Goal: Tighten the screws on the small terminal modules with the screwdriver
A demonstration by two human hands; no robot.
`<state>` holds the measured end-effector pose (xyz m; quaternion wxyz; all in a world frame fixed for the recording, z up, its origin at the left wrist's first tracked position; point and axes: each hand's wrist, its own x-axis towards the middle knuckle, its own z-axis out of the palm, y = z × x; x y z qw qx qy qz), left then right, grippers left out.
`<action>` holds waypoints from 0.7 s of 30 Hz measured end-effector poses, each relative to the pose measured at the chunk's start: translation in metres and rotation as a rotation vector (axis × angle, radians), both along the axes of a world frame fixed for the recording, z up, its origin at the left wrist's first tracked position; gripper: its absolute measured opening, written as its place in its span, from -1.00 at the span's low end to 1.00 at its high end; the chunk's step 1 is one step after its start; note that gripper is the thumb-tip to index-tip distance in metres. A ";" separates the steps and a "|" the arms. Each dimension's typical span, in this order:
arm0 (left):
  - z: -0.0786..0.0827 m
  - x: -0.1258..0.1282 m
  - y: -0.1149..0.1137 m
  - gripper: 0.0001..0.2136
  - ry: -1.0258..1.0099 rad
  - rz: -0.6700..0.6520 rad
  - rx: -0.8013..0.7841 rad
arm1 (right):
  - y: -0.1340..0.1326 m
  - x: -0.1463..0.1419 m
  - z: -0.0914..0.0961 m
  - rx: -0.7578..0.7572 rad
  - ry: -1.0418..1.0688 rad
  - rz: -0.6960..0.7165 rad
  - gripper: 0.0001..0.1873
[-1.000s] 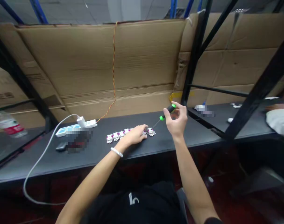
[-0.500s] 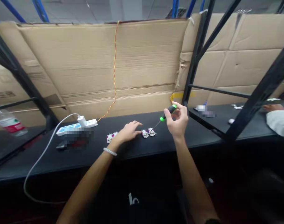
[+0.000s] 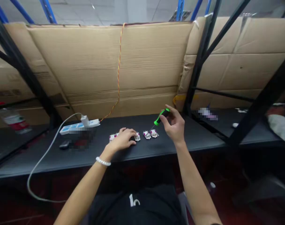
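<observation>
The person's black shirt (image 3: 109,206), near, bears a white mark (image 3: 131,200) shaped like a lowercase "h". At left, the bottle's red label (image 3: 20,126) and the cardboard's print (image 3: 4,93) are too blurred to read.

The left hand (image 3: 122,139), which a second ago reached over the second part (image 3: 147,135) from the right, has drawn back toward the left end of the bench (image 3: 166,144). That part now lies uncovered, and a third part (image 3: 137,137) has come into view at the hand's fingertips. The right hand (image 3: 175,123) has shifted slightly leftward too, bringing the screwdriver (image 3: 161,116) tip from the end part (image 3: 154,133) over to the second.
</observation>
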<state>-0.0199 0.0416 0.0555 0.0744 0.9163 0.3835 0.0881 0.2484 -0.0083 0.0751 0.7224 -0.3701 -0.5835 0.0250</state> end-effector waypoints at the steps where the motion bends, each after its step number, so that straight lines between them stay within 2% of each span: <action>1: -0.002 -0.001 -0.007 -0.73 -0.022 -0.008 0.011 | -0.001 -0.003 -0.001 -0.015 -0.007 0.046 -0.48; 5: -0.013 -0.011 -0.031 -0.71 -0.113 -0.043 0.023 | -0.004 -0.019 -0.002 -0.059 -0.003 0.099 -0.47; 8: -0.022 -0.015 -0.039 -0.63 -0.212 -0.045 0.011 | -0.007 -0.032 -0.004 -0.094 -0.005 0.133 -0.48; 12: -0.029 -0.010 -0.039 -0.55 -0.312 -0.081 -0.032 | -0.007 -0.038 -0.007 -0.113 -0.038 0.156 -0.47; 17: -0.030 -0.003 -0.034 -0.67 -0.339 -0.132 -0.052 | -0.002 -0.036 -0.011 -0.113 -0.074 0.132 -0.48; 21: -0.029 -0.004 -0.032 -0.66 -0.349 -0.148 -0.062 | 0.001 -0.035 -0.013 -0.112 -0.070 0.132 -0.48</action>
